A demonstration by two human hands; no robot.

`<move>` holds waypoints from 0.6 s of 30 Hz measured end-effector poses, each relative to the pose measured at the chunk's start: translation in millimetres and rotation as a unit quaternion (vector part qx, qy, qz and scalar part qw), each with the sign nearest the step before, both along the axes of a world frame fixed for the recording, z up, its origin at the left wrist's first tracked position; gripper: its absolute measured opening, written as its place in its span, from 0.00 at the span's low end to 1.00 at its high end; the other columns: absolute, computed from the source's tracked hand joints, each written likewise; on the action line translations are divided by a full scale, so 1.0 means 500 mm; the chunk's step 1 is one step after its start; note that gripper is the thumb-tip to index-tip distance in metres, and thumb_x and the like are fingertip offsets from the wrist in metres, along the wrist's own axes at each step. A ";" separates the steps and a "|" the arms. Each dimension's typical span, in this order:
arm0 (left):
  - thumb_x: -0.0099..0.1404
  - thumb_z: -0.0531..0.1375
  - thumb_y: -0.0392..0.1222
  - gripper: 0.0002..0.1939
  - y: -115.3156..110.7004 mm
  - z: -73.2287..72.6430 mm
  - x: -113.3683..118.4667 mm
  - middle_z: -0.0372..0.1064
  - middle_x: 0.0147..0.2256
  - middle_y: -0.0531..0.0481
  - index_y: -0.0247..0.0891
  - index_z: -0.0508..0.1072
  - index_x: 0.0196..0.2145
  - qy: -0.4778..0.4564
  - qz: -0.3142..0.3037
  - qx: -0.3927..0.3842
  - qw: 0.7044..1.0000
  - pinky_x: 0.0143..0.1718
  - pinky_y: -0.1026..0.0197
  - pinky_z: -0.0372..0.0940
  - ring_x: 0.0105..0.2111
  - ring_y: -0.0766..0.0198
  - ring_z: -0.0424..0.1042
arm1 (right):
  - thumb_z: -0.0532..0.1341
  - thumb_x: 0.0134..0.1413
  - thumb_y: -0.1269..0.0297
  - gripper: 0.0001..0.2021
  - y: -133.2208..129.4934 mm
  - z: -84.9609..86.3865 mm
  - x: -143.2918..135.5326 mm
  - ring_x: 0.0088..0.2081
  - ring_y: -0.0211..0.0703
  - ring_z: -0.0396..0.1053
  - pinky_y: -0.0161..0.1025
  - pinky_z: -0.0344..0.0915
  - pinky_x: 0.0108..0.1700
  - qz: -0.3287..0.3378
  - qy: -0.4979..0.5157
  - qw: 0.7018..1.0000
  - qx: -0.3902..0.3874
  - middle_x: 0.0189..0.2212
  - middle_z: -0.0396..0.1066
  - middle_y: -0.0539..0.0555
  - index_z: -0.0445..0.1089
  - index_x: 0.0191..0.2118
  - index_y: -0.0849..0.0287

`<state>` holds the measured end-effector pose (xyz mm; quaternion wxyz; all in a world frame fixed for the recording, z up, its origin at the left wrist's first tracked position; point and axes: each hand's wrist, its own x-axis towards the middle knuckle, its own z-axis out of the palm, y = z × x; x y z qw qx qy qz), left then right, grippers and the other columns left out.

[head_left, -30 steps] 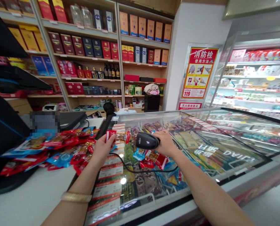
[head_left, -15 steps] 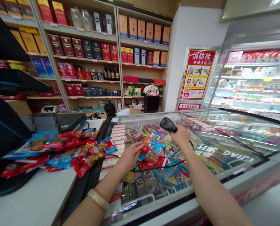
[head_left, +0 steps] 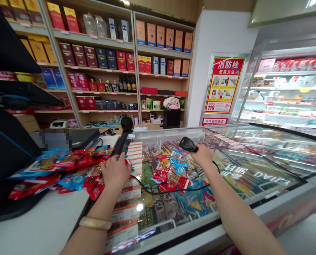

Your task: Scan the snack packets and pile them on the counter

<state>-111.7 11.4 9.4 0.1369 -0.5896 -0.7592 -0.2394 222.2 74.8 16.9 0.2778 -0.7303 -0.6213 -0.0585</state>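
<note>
My right hand (head_left: 203, 156) is wrapped around the handle of a black barcode scanner (head_left: 188, 144), raised over the glass freezer lid (head_left: 158, 132). Its cable (head_left: 171, 192) loops across the glass. Below and left of the scanner, several small red and blue snack packets (head_left: 161, 170) lie in a loose heap on the lid. My left hand (head_left: 116, 173) reaches over the right end of a larger pile of similar packets (head_left: 75, 161) at the counter's edge. Its fingers look spread and bent downward; the fingertips are partly hidden among the packets.
At the left a black monitor and stand (head_left: 6, 148) rise from the white counter (head_left: 48, 216). Price labels (head_left: 126, 202) line the freezer's left side. Behind are shelves of boxed bottles (head_left: 101, 58), a person's head (head_left: 127, 123), and a lit display fridge (head_left: 288, 88) at right.
My left hand has moved left from the heap on the glass to the pile on the counter. A red packet now lies uncovered on the heap. The scanner has barely moved.
</note>
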 end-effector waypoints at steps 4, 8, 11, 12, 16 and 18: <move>0.61 0.53 0.45 0.27 -0.005 0.002 -0.036 0.71 0.50 0.27 0.33 0.71 0.56 0.012 0.098 -0.063 0.993 0.54 0.38 0.54 0.53 0.37 0.66 | 0.61 0.54 0.56 0.16 -0.003 0.002 -0.006 0.47 0.55 0.74 0.47 0.58 0.50 0.003 -0.006 1.000 -0.014 0.39 0.79 0.57 0.77 0.48 0.50; 0.63 0.50 0.46 0.27 -0.001 0.003 -0.053 0.71 0.51 0.26 0.33 0.71 0.55 0.004 0.103 -0.111 0.989 0.52 0.38 0.56 0.53 0.36 0.67 | 0.60 0.55 0.56 0.17 -0.007 0.002 -0.010 0.46 0.56 0.75 0.47 0.58 0.49 0.009 -0.005 1.000 -0.016 0.38 0.79 0.57 0.76 0.49 0.49; 0.62 0.51 0.46 0.27 0.001 0.006 -0.062 0.72 0.51 0.27 0.34 0.72 0.56 -0.005 0.096 -0.108 0.989 0.51 0.37 0.57 0.52 0.35 0.69 | 0.60 0.55 0.56 0.17 -0.009 0.002 -0.011 0.45 0.56 0.75 0.46 0.59 0.48 0.015 -0.008 1.000 -0.014 0.38 0.79 0.57 0.76 0.49 0.49; 0.62 0.51 0.47 0.28 0.001 0.006 -0.064 0.72 0.50 0.27 0.35 0.72 0.56 -0.008 0.094 -0.098 0.991 0.51 0.37 0.57 0.51 0.36 0.69 | 0.60 0.54 0.56 0.17 -0.009 0.002 -0.011 0.45 0.56 0.75 0.46 0.59 0.47 0.016 -0.009 1.000 -0.013 0.38 0.79 0.57 0.76 0.49 0.50; 0.58 0.56 0.49 0.30 0.005 0.007 -0.076 0.72 0.50 0.29 0.38 0.71 0.57 -0.035 0.097 -0.046 0.994 0.49 0.39 0.61 0.49 0.36 0.71 | 0.61 0.54 0.55 0.16 -0.007 -0.001 -0.012 0.44 0.55 0.75 0.45 0.59 0.47 0.015 -0.016 1.000 -0.010 0.38 0.79 0.57 0.76 0.47 0.51; 0.56 0.58 0.47 0.30 0.010 0.006 -0.082 0.72 0.49 0.30 0.39 0.72 0.56 -0.073 0.093 -0.021 0.993 0.46 0.42 0.64 0.46 0.38 0.73 | 0.61 0.54 0.54 0.15 -0.004 -0.003 -0.012 0.43 0.55 0.75 0.45 0.59 0.46 0.014 -0.020 1.000 -0.007 0.37 0.79 0.57 0.76 0.46 0.51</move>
